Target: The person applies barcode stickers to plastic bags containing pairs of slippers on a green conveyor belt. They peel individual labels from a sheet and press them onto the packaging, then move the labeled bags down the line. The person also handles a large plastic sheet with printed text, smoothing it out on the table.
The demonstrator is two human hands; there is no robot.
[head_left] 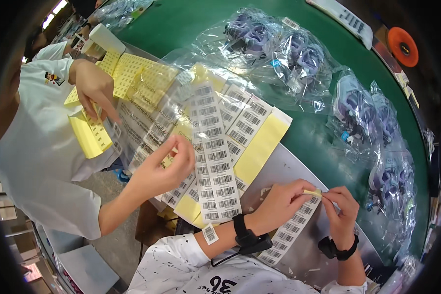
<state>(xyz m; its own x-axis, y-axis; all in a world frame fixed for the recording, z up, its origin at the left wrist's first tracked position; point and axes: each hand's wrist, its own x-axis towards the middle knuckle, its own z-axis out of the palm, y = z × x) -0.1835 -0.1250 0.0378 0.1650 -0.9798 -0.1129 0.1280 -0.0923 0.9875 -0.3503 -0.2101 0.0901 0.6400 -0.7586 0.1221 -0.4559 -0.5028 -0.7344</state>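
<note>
A narrow strip of white barcode stickers (290, 230) slants down from my hands over the grey metal surface. My left hand (279, 203) is closed on its upper end, where a bit of yellow backing shows folded between the fingers. At the same end, the thumb and fingers of my right hand (342, 208) are pinched together at the strip's corner. Whether a loose sticker is between them is too small to make out. One barcode sticker (209, 234) clings to my left forearm. Both wrists wear black bands.
Barcode sheets (215, 157) on yellow backing lie piled left of my hands. A co-worker's hand (166, 164) hovers over them, the other hand (93, 90) at yellow sticker sheets (90, 134). Clear bags of purple-blue shoes (299, 54) line the green table (308, 132). An orange disc (403, 46) is far right.
</note>
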